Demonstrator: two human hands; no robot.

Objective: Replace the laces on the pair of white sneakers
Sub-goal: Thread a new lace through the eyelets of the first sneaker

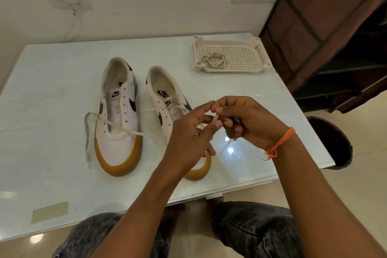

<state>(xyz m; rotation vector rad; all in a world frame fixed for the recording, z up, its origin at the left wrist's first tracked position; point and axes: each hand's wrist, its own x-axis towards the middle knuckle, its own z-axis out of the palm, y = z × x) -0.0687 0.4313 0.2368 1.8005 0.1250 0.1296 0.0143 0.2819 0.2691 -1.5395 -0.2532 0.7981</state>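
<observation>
Both hands meet over the right sneaker [165, 98]: right hand [247, 119] pinches the lace [123, 129], left hand [188, 140] fingers it too. The lace trails across the left sneaker [118, 115] on the table [52, 90].

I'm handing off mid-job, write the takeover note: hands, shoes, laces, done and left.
Left hand and right hand both pinch a pale flat lace end over the right white gum-toed sneaker.
Left white gum-toed sneaker: one pale lace through its bottom eyelets only, ends loose on the glass tabletop.
Bundled pale laces lie in the cream plastic perforated tray.
Left: lacing both shoes upward.
</observation>
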